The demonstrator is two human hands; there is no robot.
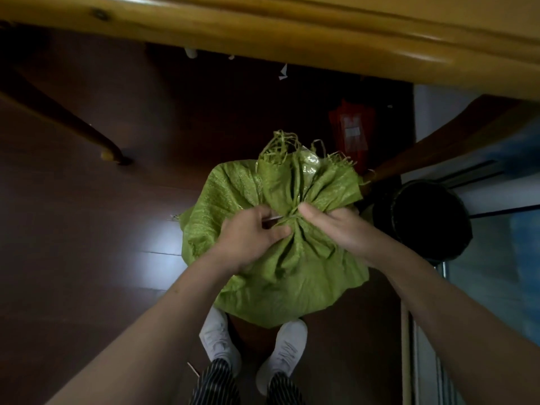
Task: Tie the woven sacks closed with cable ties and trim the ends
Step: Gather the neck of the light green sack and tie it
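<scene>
Both hands meet at the green sack (280, 276), at its gathered neck.
The left hand (248, 238) pinches the pale cable tie (273, 218) beside the neck; the right hand (336, 226) grips the bunched neck (fingertips hidden). Table (263, 21) beyond, black bin (423, 220) close right, bare floor (87, 229) left.

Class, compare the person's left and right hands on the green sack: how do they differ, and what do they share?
The left hand pinches a thin pale cable tie; the right hand grips the gathered neck of the sack, thumb on top. The left hand's fingers show curled; the right hand's are mostly hidden. Both meet at the neck.
</scene>
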